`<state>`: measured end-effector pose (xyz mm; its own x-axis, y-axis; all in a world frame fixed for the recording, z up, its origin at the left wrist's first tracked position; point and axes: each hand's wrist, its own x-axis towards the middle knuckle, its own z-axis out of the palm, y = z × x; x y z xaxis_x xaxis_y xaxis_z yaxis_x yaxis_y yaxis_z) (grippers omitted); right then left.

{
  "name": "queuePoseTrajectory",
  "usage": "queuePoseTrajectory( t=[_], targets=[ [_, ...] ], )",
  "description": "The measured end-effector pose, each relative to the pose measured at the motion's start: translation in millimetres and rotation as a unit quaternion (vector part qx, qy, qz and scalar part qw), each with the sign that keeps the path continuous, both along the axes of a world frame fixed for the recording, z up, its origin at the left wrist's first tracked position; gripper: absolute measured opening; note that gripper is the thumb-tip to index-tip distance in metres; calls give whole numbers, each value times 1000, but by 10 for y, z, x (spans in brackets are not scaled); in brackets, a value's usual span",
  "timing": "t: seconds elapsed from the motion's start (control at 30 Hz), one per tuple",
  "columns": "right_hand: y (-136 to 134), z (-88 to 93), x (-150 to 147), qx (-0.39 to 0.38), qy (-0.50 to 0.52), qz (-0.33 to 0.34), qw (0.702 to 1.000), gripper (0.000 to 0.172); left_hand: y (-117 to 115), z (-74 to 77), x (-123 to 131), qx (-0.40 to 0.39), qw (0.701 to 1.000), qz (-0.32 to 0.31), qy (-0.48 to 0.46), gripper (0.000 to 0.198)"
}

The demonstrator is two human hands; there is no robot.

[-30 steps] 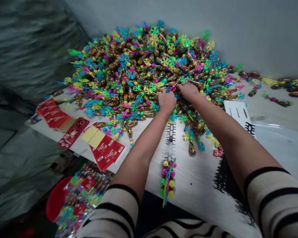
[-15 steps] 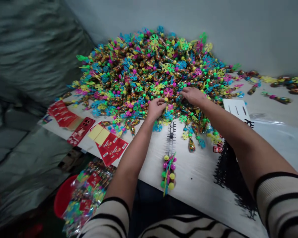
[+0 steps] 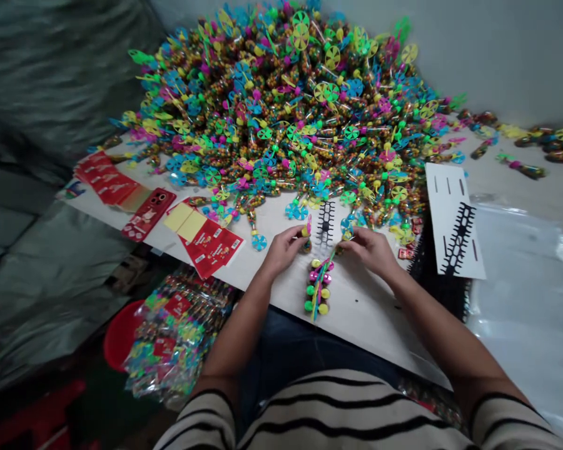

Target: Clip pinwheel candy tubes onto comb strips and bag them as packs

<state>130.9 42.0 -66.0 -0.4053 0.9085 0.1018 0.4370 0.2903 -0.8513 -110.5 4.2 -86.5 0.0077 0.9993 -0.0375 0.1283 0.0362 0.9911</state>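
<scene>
Between the fingers of my left hand (image 3: 285, 251) is a small candy-filled bottle (image 3: 306, 232) with a yellow cap and a pink fan. My right hand (image 3: 370, 249) pinches another candy-filled bottle with a blue pinwheel fan (image 3: 346, 226); the fingers partly hide its body. A black plastic clip strip (image 3: 326, 219) with prongs along both sides lies on the table between my hands. At its near end, several fan-topped bottles (image 3: 316, 289) with yellow, pink and green caps stand in two rows.
A large heap of fan-topped candy bottles (image 3: 272, 106) covers the back. Red cards (image 3: 211, 247) and a red phone (image 3: 149, 214) lie left. Right are a white slotted board (image 3: 455, 219), more black strips (image 3: 460, 237) and clear plastic bags (image 3: 520, 300). Filled packs (image 3: 178, 337) sit below left.
Both hands have come back from the heap toward me, each now with a candy bottle, and are on either side of the strip. The view has tilted downward.
</scene>
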Motion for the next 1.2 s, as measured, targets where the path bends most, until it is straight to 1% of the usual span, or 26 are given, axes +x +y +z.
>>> queuePoseTrajectory(
  t=[0.07,0.17,0.3,0.5,0.63,0.77,0.8,0.83,0.93,1.0,1.1,1.2],
  targets=[
    [-121,-56,-63,17,1,10,1000,28,-117,-21,51,4,999,-26,38,33],
    [-222,-109,-133,45,11,-4,999,28,-207,-26,108,16,996,-43,71,33],
    [-251,-167,-173,40,38,-26,998,29,-212,-38,131,38,994,-55,83,34],
    [-235,-157,-139,20,63,-20,998,29,-217,-82,105,81,986,-61,136,34],
    [-233,-159,-46,0,46,-9,999,27,-263,-118,96,92,984,-48,144,32],
    [-201,-170,-29,-15,40,-45,998,29,-237,-150,132,88,986,13,138,32],
    [-189,-165,-48,-15,46,-48,998,29,-217,-148,144,91,986,15,139,32],
    [-177,-158,-74,-14,53,-45,997,29,-196,-140,153,96,985,4,141,33],
    [-148,-129,-156,-15,72,-23,997,29,-146,-99,154,108,981,-58,149,37],
    [-130,-120,-196,-29,88,-17,996,30,-131,-83,136,112,979,-80,149,40],
    [-86,-141,-244,-63,115,-5,991,33,-119,-117,118,125,977,-93,148,40],
    [-30,-187,-307,-99,135,-7,986,38,-96,-196,137,136,977,-64,148,38]
  ],
)
